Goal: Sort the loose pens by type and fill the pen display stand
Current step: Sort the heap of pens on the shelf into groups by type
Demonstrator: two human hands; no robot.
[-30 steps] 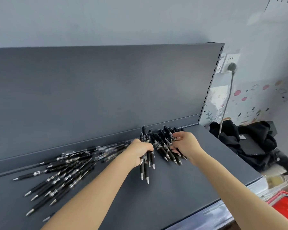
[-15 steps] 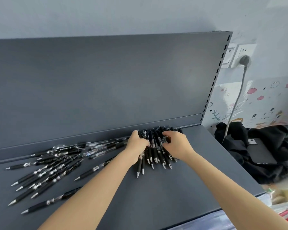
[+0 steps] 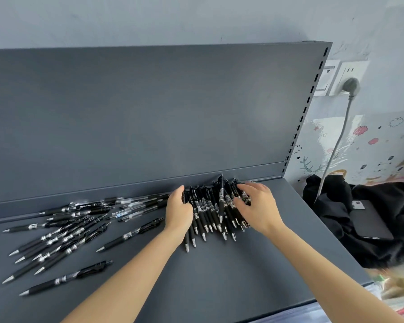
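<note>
Nearest us, a stray pen (image 3: 65, 279) lies by the front of the shelf (image 3: 219, 287). One nudge from a forearm and we'd guess it rolls off. The loose pens (image 3: 56, 238) are sprawled on the left, and we can't see any display stand at all. Further in, our left hand (image 3: 179, 212) curls over the edge of the bunch of black pens (image 3: 208, 213). Our right hand (image 3: 258, 206) lies on top, fingers spread, gripping nothing. Squeeze unevenly and the bunch probably fans out, or the clear-barrelled pens (image 3: 126, 214) behind get mixed in. The barrels carry white print, too small to read.
</note>
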